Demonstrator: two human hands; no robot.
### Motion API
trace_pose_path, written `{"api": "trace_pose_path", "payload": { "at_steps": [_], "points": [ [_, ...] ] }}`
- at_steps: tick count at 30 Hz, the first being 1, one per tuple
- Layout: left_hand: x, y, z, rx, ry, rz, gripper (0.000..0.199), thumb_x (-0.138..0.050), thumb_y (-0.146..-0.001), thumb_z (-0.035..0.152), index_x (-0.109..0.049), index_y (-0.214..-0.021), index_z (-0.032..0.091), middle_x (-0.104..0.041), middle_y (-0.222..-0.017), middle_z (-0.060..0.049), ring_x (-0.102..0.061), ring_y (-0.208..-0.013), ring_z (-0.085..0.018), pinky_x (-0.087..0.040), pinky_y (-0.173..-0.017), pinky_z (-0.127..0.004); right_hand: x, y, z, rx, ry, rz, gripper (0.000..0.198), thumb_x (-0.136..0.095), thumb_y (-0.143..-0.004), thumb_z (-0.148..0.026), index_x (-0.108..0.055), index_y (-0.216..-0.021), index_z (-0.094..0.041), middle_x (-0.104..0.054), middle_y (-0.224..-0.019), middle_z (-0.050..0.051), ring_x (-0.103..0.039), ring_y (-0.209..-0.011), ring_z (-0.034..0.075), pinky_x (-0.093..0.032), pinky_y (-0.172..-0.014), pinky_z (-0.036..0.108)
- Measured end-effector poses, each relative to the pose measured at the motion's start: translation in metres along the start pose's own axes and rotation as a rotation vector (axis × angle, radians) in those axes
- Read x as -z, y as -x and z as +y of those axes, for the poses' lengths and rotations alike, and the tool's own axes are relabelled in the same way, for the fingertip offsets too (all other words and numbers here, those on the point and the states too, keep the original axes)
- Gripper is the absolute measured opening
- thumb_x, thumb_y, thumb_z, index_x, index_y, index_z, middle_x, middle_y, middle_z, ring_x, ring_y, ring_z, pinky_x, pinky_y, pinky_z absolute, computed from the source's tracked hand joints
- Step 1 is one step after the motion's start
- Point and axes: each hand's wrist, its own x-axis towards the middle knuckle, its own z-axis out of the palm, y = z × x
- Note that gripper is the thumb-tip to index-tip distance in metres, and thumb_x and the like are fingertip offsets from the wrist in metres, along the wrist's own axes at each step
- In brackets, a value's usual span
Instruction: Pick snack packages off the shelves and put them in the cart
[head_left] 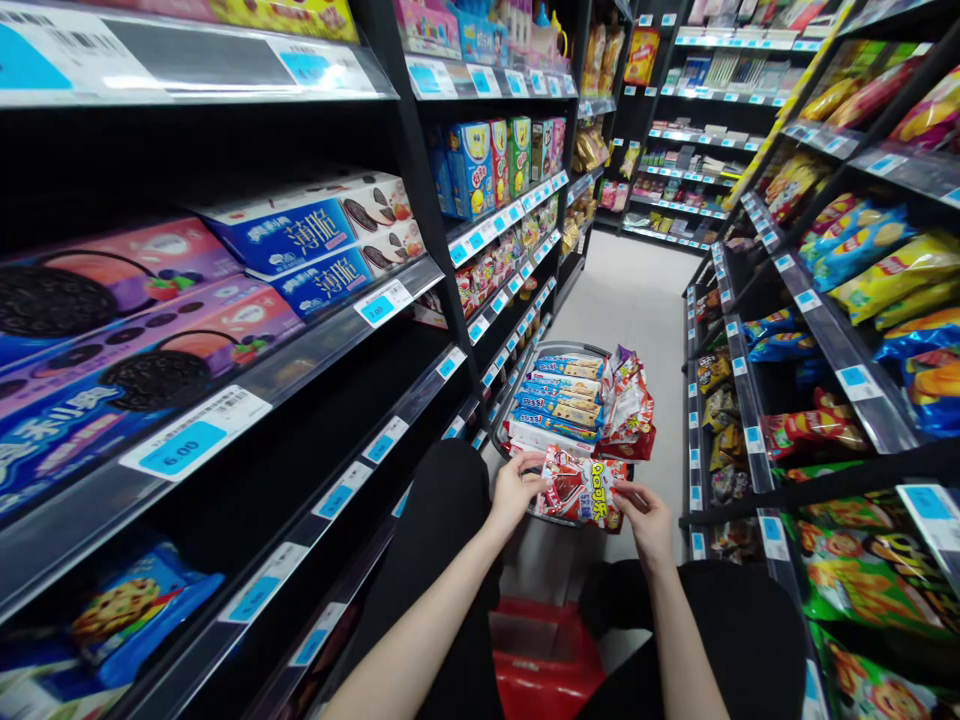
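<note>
I hold a red and white snack packet [581,490] flat between both hands, just above the near rim of a wire basket [517,385]. My left hand [516,490] grips its left end and my right hand [646,518] grips its right end. The basket stands on the aisle floor in front of me and is filled with blue biscuit boxes [559,400] on the left and red snack packets [628,400] on the right. My knees in black trousers frame the lower view.
Black shelves line both sides of the narrow aisle: cookie boxes [315,240] on the left, crisp bags [877,250] on the right. A red basket [541,650] lies on the floor between my legs. The pale floor [637,290] runs on beyond the wire basket.
</note>
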Motion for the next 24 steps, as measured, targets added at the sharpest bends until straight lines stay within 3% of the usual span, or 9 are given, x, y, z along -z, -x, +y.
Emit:
{"api": "trace_pose_path", "payload": {
  "at_steps": [8,24],
  "points": [
    [-0.0005,0.0006,0.0035,0.044,0.050,-0.017,0.048,-0.072,-0.040,0.005,-0.061,-0.087,0.008,-0.066,-0.070,-0.005,-0.058,-0.058,-0.011,-0.047,-0.057,-0.021,-0.0004,0.0015,-0.0024,-0.008,0.003,0.004,0.029,-0.077,-0.052,-0.032,-0.067,-0.075,-0.016,-0.069,-0.084,0.009,-0.063,-0.086,0.026,-0.050,-0.081,0.041],
    [-0.0001,0.0013,0.0038,0.010,0.004,-0.043,0.043,-0.069,-0.043,0.005,-0.061,-0.085,0.010,-0.063,-0.066,-0.001,-0.050,-0.049,-0.006,-0.040,-0.051,-0.017,-0.0015,-0.0024,0.0006,-0.010,-0.003,0.027,0.026,-0.077,-0.049,-0.031,-0.067,-0.068,-0.016,-0.069,-0.079,0.008,-0.064,-0.081,0.025,-0.050,-0.079,0.041]
  ]
}}
